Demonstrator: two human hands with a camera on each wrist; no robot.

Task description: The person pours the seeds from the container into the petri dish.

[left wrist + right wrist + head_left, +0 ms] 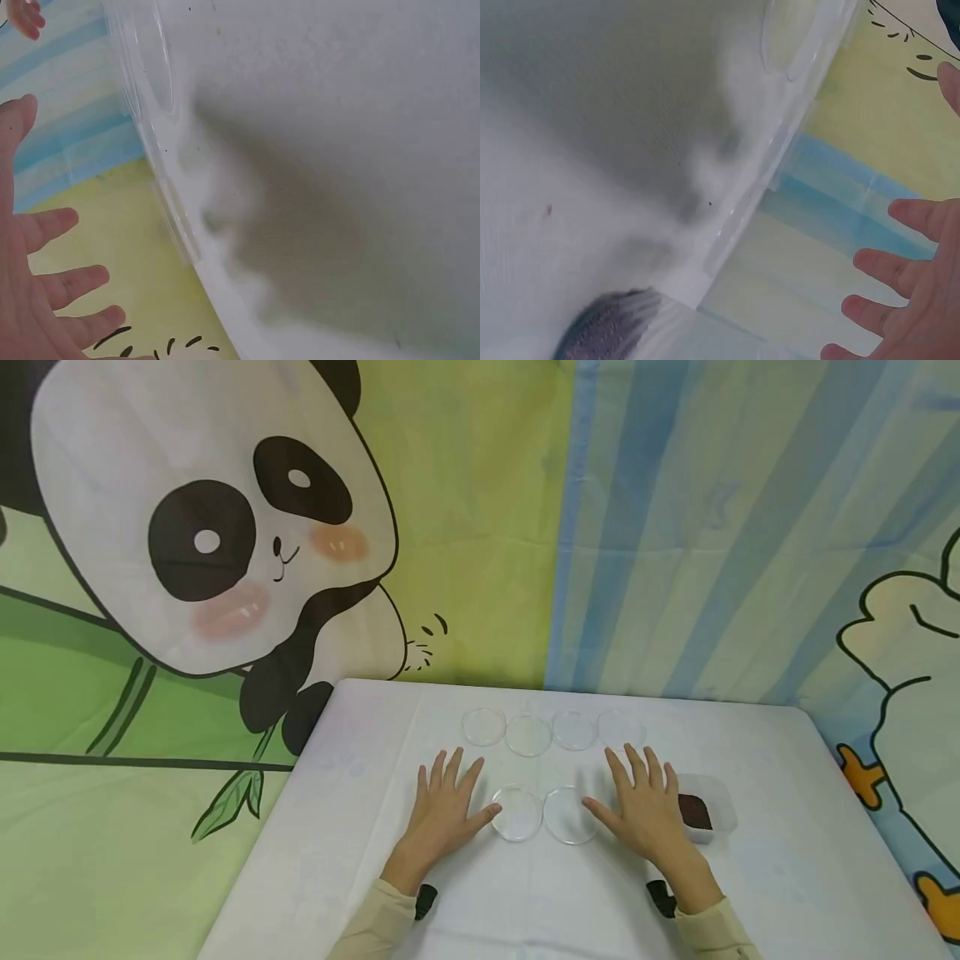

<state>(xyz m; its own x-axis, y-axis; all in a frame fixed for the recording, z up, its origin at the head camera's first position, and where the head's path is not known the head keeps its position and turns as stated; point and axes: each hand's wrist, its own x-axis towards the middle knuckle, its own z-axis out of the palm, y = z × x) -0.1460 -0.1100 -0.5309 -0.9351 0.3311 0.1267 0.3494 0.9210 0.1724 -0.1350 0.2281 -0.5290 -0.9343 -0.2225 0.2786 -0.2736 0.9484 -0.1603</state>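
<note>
Both hands hover over the white table with fingers spread and hold nothing. My left hand [441, 814] is to the left of two clear round dishes, its thumb close to the left dish [517, 814]. On the other side, my right hand [643, 810] has its thumb overlapping the edge of the right dish [568, 817] in the head view. Just beyond its little finger stands a clear rectangular container [718, 802] with a dark brown granular material [695, 812] inside. The wrist views show the left palm [30, 300] and right palm [930, 300] with straight fingers, their shadows on the table.
Several more clear round dishes, such as the leftmost one [483, 727], form a row farther back on the white table [360, 827]. Behind the table's back edge hangs a printed cloth [480, 527] with a panda and blue stripes.
</note>
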